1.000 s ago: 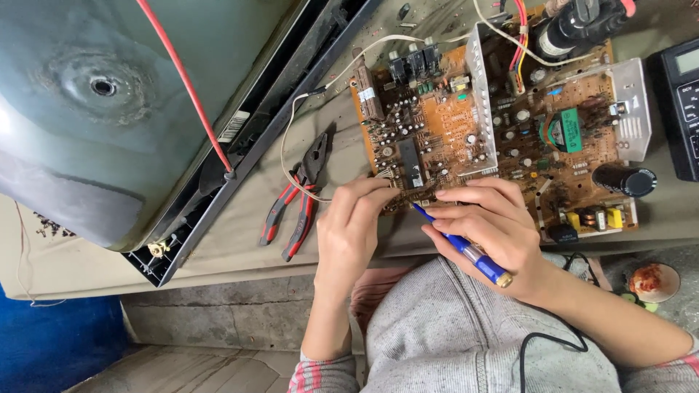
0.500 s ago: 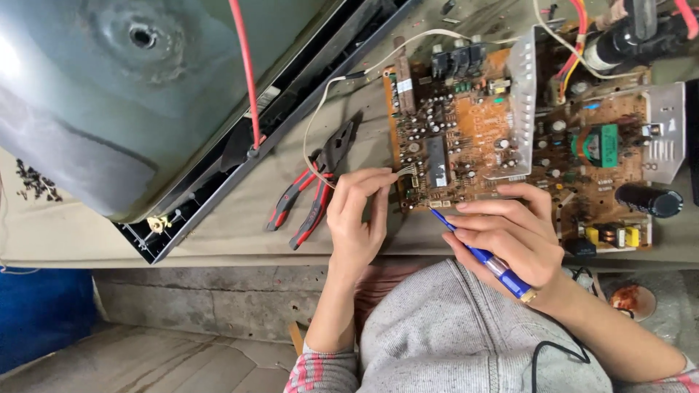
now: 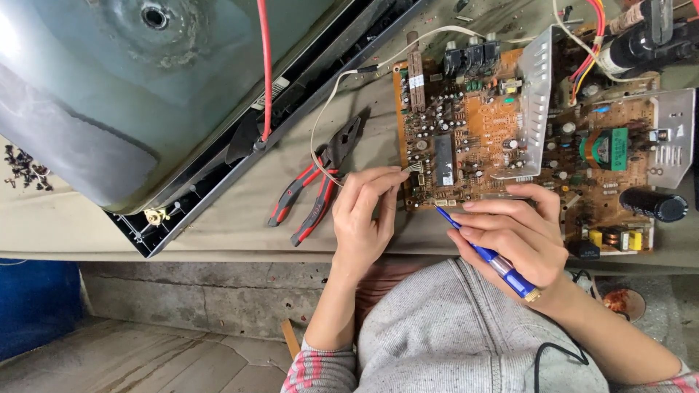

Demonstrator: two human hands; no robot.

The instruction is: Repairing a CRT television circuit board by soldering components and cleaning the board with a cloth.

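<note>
Your right hand (image 3: 520, 233) is curled shut around a blue soldering iron (image 3: 486, 255), gripped like a pen. Its long axis runs diagonally, cord end low by your wrist and tip pointing up and left onto the near edge of the brown circuit board (image 3: 473, 138). Your left hand (image 3: 364, 215) has its fingers drawn together, thumb and forefinger pinching a small white connector (image 3: 413, 168) at the board's left edge; the other fingers are loosely folded.

Just left of that hand, red-handled pliers (image 3: 313, 185) lie on the beige bench cover (image 3: 218, 218), jaws pointing up and right toward the board, with bare cover around their handles. A thin white wire (image 3: 328, 102) loops from the connector toward the dark picture tube (image 3: 131, 87) farther left, where a red lead (image 3: 263, 65) runs down its back. The board's far side carries a metal heat sink (image 3: 535, 94) and a black capacitor (image 3: 653, 204).
</note>
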